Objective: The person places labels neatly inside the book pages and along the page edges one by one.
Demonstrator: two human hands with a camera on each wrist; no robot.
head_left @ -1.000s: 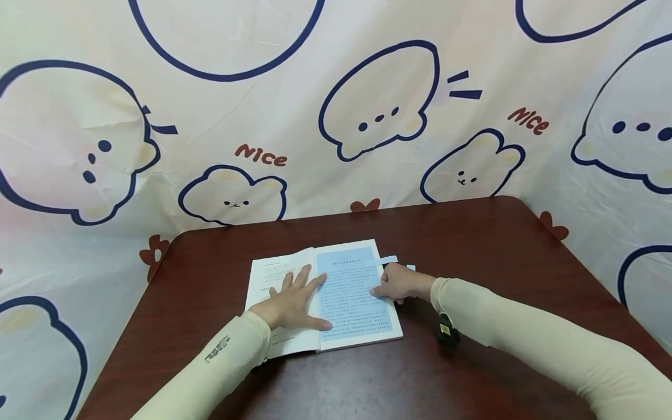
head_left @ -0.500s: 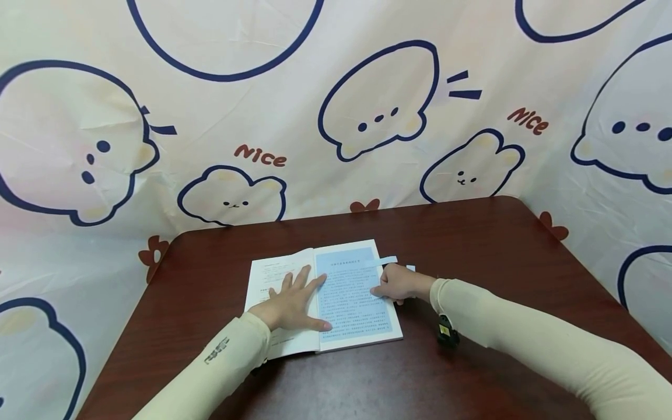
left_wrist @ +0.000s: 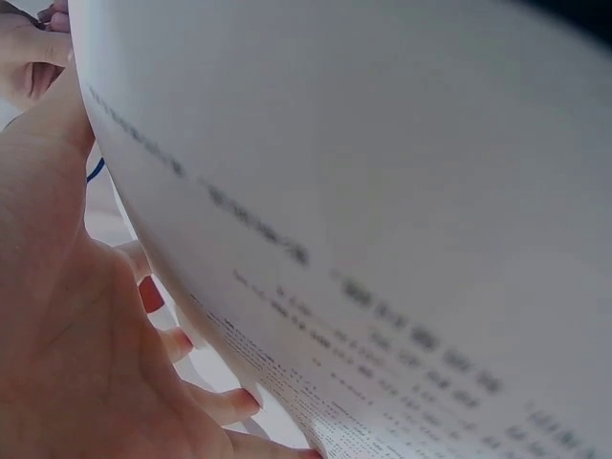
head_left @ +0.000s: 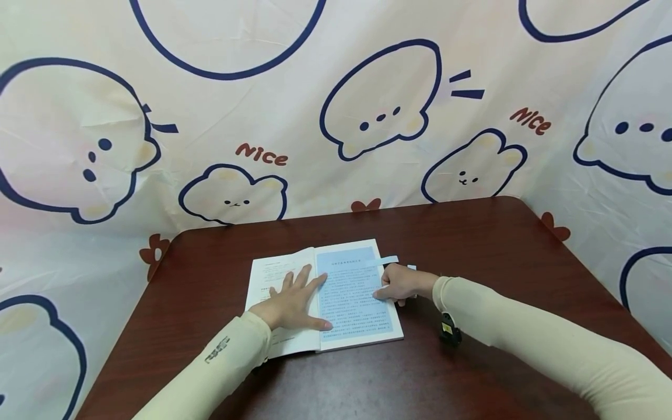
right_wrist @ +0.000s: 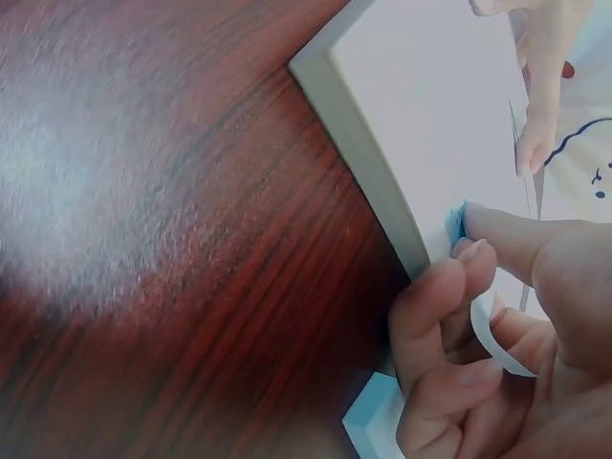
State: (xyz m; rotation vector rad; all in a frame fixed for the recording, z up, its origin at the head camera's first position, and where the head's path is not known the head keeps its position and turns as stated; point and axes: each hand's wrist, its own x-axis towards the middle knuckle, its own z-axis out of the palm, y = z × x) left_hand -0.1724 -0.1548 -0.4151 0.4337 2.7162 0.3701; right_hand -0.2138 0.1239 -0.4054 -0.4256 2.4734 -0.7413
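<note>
An open book (head_left: 346, 315) lies on the table, its right page tinted light blue. My left hand (head_left: 291, 303) rests with spread fingers across the left page and the fold. In the left wrist view the palm (left_wrist: 86, 325) lies close to the printed page (left_wrist: 287, 143). At the book's right edge, my right hand (head_left: 397, 283) has curled fingers and pinches a sticky tab (right_wrist: 457, 228) at the page, its pale strip (right_wrist: 492, 335) bending between the fingers. A light blue tab (head_left: 388, 261) sticks out past the page edge above this hand.
A small light blue pad (right_wrist: 373, 411) lies on the brown wooden table (head_left: 472, 239) beside the right hand, mostly hidden by it in the head view. A cartoon-printed cloth (head_left: 294, 116) hangs behind the table.
The right hand's fingertips shift slightly right on the page, and a pale bit of tab now shows at them. The left hand and the book stay in place.
</note>
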